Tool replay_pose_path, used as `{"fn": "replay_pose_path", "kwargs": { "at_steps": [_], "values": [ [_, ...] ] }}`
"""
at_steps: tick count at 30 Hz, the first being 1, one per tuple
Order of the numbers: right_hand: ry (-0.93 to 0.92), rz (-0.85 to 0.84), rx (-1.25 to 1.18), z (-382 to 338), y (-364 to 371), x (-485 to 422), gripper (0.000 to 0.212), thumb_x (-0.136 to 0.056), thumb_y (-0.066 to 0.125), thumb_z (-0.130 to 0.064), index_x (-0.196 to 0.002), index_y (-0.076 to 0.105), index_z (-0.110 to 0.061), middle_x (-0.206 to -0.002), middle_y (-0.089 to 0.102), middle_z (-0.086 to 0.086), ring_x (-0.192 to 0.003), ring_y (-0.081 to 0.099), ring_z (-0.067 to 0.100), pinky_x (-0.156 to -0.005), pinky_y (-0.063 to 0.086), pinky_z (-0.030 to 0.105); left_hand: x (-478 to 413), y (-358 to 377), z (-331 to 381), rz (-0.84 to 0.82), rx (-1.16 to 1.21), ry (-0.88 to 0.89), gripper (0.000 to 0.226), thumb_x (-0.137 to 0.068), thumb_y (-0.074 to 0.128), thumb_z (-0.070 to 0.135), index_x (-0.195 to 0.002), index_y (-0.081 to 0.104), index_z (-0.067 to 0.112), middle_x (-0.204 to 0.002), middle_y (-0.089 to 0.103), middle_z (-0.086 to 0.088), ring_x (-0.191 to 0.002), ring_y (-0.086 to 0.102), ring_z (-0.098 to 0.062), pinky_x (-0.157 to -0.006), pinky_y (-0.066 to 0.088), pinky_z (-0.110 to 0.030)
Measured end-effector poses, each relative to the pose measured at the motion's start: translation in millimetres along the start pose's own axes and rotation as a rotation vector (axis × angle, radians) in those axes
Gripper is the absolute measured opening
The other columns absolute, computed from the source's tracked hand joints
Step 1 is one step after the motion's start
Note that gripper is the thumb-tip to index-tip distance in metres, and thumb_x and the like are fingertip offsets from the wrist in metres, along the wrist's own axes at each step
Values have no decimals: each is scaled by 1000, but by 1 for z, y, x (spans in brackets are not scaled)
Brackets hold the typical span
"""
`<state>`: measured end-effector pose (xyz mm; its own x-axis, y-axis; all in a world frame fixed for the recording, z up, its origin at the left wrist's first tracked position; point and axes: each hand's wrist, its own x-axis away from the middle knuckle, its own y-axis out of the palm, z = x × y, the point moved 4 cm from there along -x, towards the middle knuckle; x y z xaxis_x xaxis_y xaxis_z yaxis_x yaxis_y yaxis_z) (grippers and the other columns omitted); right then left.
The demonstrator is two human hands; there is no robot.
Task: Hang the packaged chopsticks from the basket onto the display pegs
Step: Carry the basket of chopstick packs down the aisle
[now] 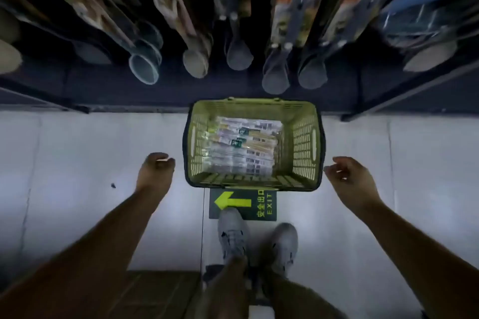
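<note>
1. Our grey lace-up shoes (232, 233) stand just behind a green exit-arrow floor sticker (242, 204).
2. Our left hand (155, 172) and right hand (351, 179) hover either side of the olive-green slatted plastic basket (304, 147), fingers loosely curled, holding nothing.
3. Clear-wrapped chopstick packs (243, 146) lie stacked flat inside the basket. We judge them light, stiff and slick, best pinched at one short end.

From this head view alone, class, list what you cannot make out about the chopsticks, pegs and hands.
All in the head view:
- Display pegs: hidden behind the blurred hanging utensils, whose tops are cut off by the upper edge.
- Packaged chopsticks in the green basket: count unclear because the packs overlap; print too small.
- Left hand, right hand: palms turned away from the camera.
</note>
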<state>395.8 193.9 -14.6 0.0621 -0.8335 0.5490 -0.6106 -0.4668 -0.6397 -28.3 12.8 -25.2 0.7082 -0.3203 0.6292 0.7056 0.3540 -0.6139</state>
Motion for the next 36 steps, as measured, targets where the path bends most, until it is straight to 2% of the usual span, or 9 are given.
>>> {"fn": "replay_pose_path", "kwargs": {
  "at_steps": [5,8,10,14,17,23,27,31,36],
  "values": [
    [86,129,9,48,61,-73,81,-85,79,-32,-150,36,-8,-125,59,11,-104,59,25,-84,50,37,-77,56,-39,17,-105,24,43,-98,66,28,-134,54,11,-97,67,-2,-104,65,-35,-82,48,-35],
    [64,169,55,65,83,-109,72,-86,71,-36,-142,44,0,-120,63,22,-115,60,37,-98,51,48,-110,74,-47,37,-107,79,42,-96,64,33,-133,58,15,-99,68,4,-87,64,-21,-74,45,-29],
    [47,234,60,71,89,-127,58,-87,64,-38,-127,56,2,-115,65,22,-111,60,36,-91,51,38,-128,86,-48,40,-73,113,25,-93,60,32,-114,67,22,-91,71,8,-83,68,-17,-66,49,-29],
    [45,232,-16,80,103,-140,24,-94,62,-28,-104,56,-7,-95,61,13,-86,58,34,-69,42,32,-146,104,-46,66,44,113,13,-96,58,31,-88,67,26,-83,74,3,-77,71,-21,-77,59,-39],
    [59,242,-71,79,106,-141,23,-99,55,-30,-99,54,-7,-80,55,5,-72,54,28,-55,35,28,-147,110,-43,66,32,95,24,-100,56,37,-91,65,18,-79,70,-1,-72,66,-24,-74,56,-39],
    [66,296,-90,68,71,-95,25,-101,53,-33,-92,51,-10,-73,51,-1,-59,49,14,-49,31,24,-99,83,-30,87,-89,121,34,-102,51,42,-98,63,10,-84,71,-6,-73,67,-28,-63,51,-34],
    [106,345,-94,52,18,-19,27,-99,52,-37,-80,47,-18,-68,52,-2,-54,51,13,-44,30,22,-24,42,-4,76,-164,149,34,-104,49,39,-98,59,7,-85,69,-12,-68,64,-28,-55,45,-30],
    [228,374,-115,31,-49,67,32,-97,52,-42,-75,46,-20,-65,55,-1,-50,53,15,-29,28,14,59,-7,46,31,-227,188,32,-102,48,35,-97,56,5,-87,66,-19,-67,60,-32,-56,46,-35],
    [331,396,-192,14,-126,169,32,-97,51,-44,-77,50,-19,-66,59,3,-51,58,21,-33,35,22,149,-57,114,-12,-294,265,26,-102,50,36,-96,56,11,-84,65,-8,-70,62,-26,-55,43,-30]
  ]
}}
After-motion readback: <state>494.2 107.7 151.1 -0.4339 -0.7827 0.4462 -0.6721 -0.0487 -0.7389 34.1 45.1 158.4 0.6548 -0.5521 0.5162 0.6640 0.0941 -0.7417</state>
